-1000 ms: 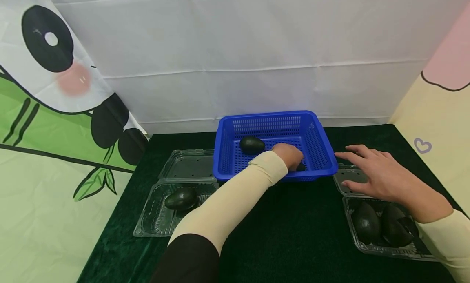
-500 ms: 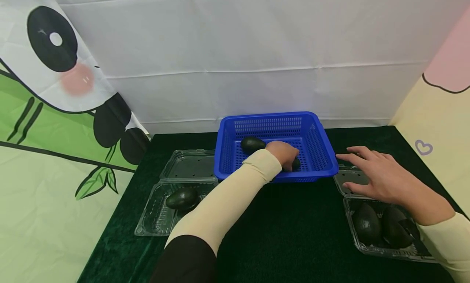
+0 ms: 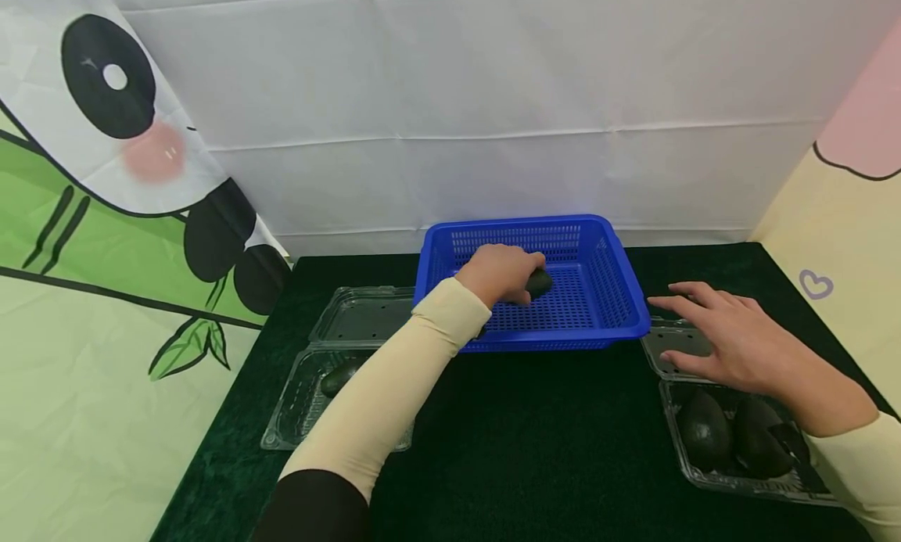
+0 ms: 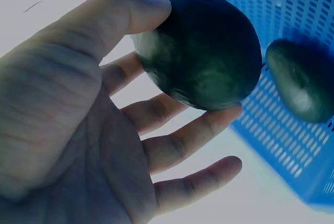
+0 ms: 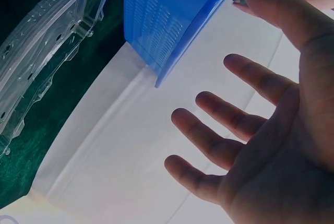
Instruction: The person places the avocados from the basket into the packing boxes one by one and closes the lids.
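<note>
My left hand (image 3: pixel 496 274) grips a dark green avocado (image 4: pixel 203 51) between thumb and fingers, over the left part of the blue plastic basket (image 3: pixel 563 340). A second avocado (image 4: pixel 300 85) lies in the basket in the left wrist view; in the head view the hand hides it. At the right, my right hand (image 3: pixel 735 339) hovers with spread fingers over the lid of a clear clamshell box (image 3: pixel 676 346), holding nothing. Two avocados, one of them the nearer-left avocado (image 3: pixel 704 431), sit side by side in that box's tray.
Left of the basket lies another opened clear clamshell box (image 3: pixel 280 421), holding an avocado (image 3: pixel 339 376) partly covered by my left sleeve (image 3: pixel 394 385). Everything stands on a dark green cloth (image 3: pixel 535 448). A white sheet (image 3: pixel 507 174) hangs close behind the basket.
My left hand has moved left and lifted from the basket's front right, bringing the avocado along. The left forearm now covers more of the left box. My right hand stays nearly still.
</note>
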Motion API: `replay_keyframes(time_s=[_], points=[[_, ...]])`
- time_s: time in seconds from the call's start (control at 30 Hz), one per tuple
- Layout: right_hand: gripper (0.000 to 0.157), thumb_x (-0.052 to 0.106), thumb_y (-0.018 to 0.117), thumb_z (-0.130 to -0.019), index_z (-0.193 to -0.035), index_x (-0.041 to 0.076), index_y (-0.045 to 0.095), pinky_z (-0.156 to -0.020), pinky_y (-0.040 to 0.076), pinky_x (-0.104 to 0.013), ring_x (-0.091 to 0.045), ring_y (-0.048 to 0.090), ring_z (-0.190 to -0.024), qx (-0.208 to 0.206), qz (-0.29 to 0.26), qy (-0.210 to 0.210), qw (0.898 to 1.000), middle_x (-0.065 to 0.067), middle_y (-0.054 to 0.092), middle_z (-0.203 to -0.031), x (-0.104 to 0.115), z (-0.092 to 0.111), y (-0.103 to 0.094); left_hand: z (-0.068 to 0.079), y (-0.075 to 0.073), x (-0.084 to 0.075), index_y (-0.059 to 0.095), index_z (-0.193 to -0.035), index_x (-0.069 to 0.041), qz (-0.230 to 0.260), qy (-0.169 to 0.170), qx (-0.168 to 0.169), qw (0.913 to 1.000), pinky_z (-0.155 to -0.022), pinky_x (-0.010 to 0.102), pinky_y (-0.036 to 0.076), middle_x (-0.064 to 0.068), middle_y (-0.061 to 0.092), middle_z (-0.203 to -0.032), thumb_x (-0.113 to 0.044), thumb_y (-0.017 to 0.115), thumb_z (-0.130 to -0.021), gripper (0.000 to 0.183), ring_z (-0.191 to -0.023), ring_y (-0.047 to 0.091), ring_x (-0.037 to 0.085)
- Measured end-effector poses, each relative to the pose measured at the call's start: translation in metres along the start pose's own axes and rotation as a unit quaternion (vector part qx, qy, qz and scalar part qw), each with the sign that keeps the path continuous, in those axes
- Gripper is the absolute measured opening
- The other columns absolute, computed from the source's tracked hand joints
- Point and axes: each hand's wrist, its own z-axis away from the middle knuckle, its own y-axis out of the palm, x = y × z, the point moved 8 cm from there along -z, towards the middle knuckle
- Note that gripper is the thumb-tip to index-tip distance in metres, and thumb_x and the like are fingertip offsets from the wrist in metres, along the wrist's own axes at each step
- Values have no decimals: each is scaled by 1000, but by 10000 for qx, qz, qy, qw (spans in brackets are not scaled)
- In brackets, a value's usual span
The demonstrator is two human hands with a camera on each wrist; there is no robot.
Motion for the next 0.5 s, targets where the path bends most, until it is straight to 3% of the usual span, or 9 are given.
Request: replay_keyframes(time_s=[0.27,0.5], points=[[73,37,85,-86,-148,13,54,-99,33,-79,-56,50,-127,-39,-15,-1,10000,-26,46,-148,1,2,-1,23,-13,16,56,-143,-25,212,-80,-450,9987,-90,39,55,4,67,-124,-36,75,-96,52,-98,62,21],[74,37,85,-86,-148,13,54,-99,32,-79,-56,50,-127,-28,-22,38,10000,-26,45,-149,0,3,-1,53,-27,31,54,-144,-25,291,-237,-587,9976,-90,42,53,6,64,-126,-36,75,-96,53,-100,60,23]])
